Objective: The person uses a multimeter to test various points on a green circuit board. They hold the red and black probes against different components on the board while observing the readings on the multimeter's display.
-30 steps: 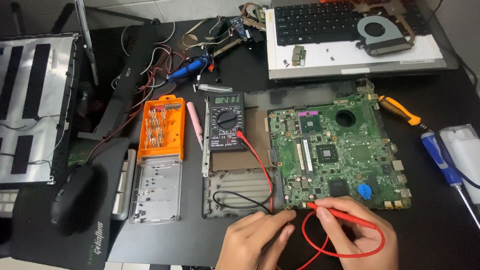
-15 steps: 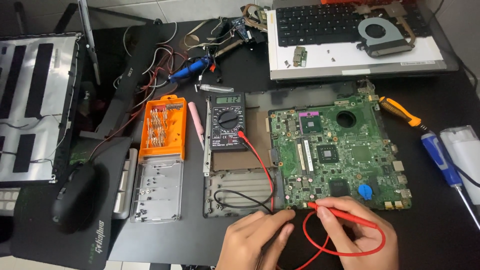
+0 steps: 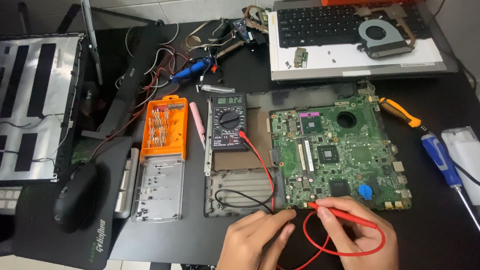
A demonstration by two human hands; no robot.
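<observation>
While right fingers pinch the red probe — left fingers press the motherboard.

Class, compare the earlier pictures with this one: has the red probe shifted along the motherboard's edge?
No. The red probe tip sits at the same spot on the motherboard near edge, left of the blue disc.

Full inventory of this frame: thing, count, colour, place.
circuit board: 1, green, centre right
multimeter: 1, black, left of board
red probe: 1, tip at board's lower edge
black lead: 1, looped below multimeter
bit case: 1, orange, left of multimeter
clear lid: 1, below bit case
mouse: 1, black, lower left
keyboard: 1, black, top right
cooling fan: 1, grey, on keyboard
screwdrivers: 2, orange and blue, right
left hand: fingertips at board's lower edge
right hand: holds red probe
</observation>
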